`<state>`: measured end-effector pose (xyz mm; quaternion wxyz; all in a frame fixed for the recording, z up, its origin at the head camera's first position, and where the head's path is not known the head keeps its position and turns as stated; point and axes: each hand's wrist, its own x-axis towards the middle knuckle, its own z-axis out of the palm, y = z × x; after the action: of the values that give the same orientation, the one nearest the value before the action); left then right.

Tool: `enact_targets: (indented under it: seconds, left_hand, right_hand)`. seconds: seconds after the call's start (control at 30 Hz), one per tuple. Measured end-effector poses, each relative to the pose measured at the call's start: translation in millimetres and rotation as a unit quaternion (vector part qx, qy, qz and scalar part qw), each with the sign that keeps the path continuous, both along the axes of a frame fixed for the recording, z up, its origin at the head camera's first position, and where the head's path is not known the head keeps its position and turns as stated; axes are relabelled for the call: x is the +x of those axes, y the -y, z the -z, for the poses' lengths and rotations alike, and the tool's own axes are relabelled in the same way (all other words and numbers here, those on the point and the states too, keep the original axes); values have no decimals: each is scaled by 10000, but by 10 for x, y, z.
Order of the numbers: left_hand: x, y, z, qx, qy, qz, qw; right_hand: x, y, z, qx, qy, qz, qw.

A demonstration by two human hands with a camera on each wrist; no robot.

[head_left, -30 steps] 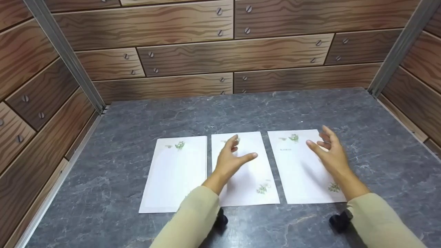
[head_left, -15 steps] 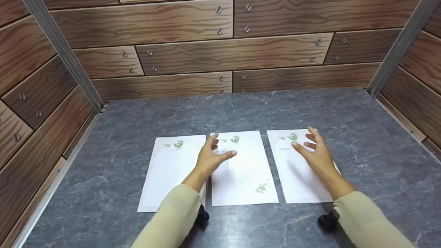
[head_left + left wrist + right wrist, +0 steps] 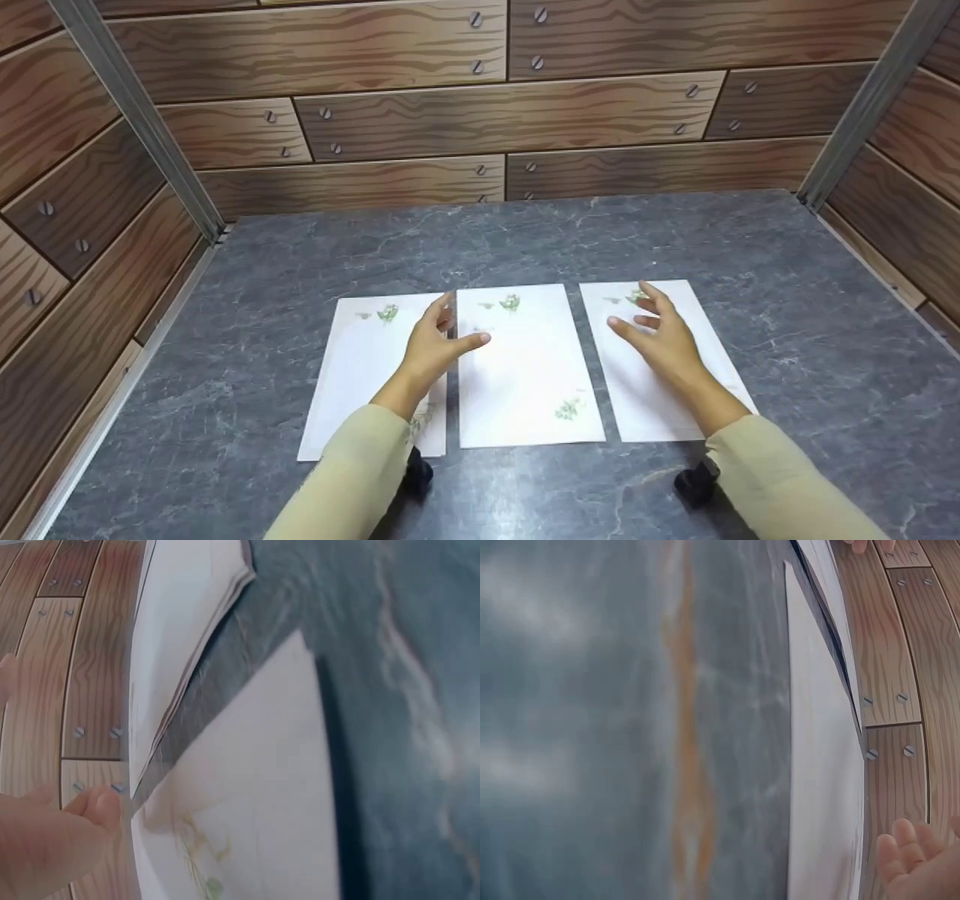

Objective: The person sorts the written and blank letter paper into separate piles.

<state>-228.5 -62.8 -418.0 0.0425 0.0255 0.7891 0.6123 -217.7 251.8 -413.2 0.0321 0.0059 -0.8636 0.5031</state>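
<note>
Three white sheets with small green plant prints lie side by side in the head view: a left paper (image 3: pixel 360 390), a middle paper (image 3: pixel 529 375) and a right paper (image 3: pixel 637 397). My left hand (image 3: pixel 433 351) hovers over the gap between the left and middle papers, thumb apart from the fingers and nothing in it. Above the right paper is my right hand (image 3: pixel 664 341), its fingers loosely bent and holding nothing. In the left wrist view, layered edges show on one paper stack (image 3: pixel 187 622). The right wrist view catches the fingers (image 3: pixel 907 851) over wood-patterned panels.
The papers lie on a dark grey marbled table (image 3: pixel 510 244). Wood-plank-patterned panels (image 3: pixel 405 127) enclose it at the back and sides, with metal posts (image 3: pixel 142 127) at the corners. Black wrist devices (image 3: pixel 694 484) hang below both sleeves.
Both hands have moved left above the papers, the left from the middle paper toward the left one, the right further over the right paper. The papers stay in place.
</note>
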Motion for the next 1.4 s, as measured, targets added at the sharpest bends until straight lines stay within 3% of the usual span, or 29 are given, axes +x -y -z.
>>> enact_targets:
  seconds: [0.87,1.4]
  left_hand:
    - [69,171,88,333,405,222,9984]
    - [110,185,102,581,440,267,9970]
  right_hand:
    - [13,387,67,112,134,-692,9974]
    - [5,445,122,-285,167,-870,9957]
